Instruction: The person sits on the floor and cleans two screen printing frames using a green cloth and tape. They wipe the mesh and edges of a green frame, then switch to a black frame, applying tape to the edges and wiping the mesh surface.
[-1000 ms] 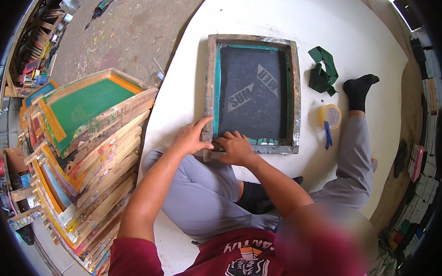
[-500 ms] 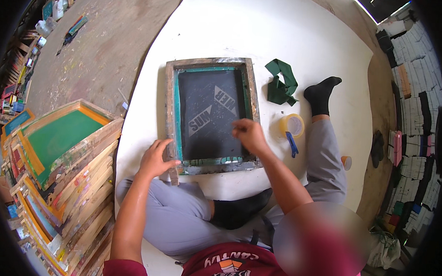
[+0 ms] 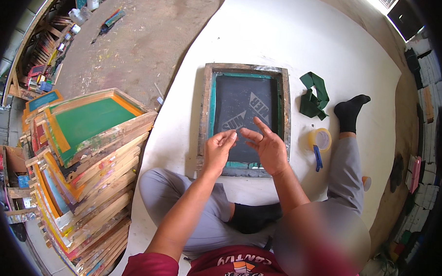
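A wooden screen-printing frame with dark mesh and green tape edging lies flat on a white sheet in front of me. My left hand hovers over the near left part of the mesh, fingers curled loosely, holding nothing that I can make out. Beside it, my right hand is spread over the near middle of the mesh, fingers apart and pointing away. The fingertips of both hands nearly meet above the mesh. I sit on the sheet with my legs bent.
A tall stack of wooden screen frames stands at my left. A crumpled green tape strip, a yellowish tape roll and a blue tool lie right of the frame. Bare concrete floor lies beyond.
My left hand moved from the frame's near left corner onto the mesh. My right hand came back toward me and spread open. Both hands now sit close together.
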{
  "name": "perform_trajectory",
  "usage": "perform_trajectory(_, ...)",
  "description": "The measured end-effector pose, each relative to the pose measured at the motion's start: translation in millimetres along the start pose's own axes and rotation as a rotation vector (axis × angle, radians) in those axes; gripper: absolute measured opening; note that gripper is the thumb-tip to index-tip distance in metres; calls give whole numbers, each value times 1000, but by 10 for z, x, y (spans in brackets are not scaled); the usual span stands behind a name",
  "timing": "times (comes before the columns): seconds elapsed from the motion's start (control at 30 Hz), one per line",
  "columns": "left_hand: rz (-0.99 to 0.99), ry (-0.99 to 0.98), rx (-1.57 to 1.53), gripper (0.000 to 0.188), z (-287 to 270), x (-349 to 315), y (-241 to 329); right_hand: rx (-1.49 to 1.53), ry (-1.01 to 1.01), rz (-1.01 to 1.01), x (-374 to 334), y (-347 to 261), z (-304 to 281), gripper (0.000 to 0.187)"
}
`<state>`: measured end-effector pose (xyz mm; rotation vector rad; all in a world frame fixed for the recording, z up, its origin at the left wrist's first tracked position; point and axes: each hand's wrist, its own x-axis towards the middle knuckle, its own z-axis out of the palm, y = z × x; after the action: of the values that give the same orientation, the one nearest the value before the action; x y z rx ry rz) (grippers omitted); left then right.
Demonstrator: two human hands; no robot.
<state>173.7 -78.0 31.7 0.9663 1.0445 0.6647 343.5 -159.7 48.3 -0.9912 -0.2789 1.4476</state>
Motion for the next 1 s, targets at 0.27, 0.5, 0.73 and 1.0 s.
perform_trajectory(0.27,49,120,-99,24,-150,-80,-31,-199,-72,-45,38,220,375,87)
perform_trajectory(0.5,57,230,-27,20,-349,-96,182,-383,-62,-103,51,340,742,81)
perform_trajectory(0.73,12,151,-171,18,-735,183,219,-387,-113,-90,270,437,1009,81)
perform_trajectory(1.0,128,69,-234,16,-1169,636,213,-478,-15,-172,857,641,1226,63)
